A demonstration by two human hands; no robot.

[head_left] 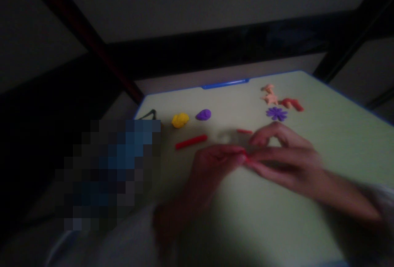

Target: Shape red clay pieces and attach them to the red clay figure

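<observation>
My left hand (215,160) and my right hand (286,162) meet over the middle of the table. Between their fingertips is a small piece of red modelling clay (246,157), mostly hidden by the fingers. Both hands are closed in a pinch on it. Left of my left hand lies a thick red clay stick (191,141). A thinner red clay strip (244,131) rests just beyond the fingertips. Further back are a yellow clay lump (180,120) and a purple clay lump (203,115).
At the far right of the pale table (332,123) lie a purple clay flower (277,114), a peach-coloured clay figure (270,96) and a red curved clay piece (292,104). A blue bar (226,83) runs along the back edge. A blurred-out patch covers the left side.
</observation>
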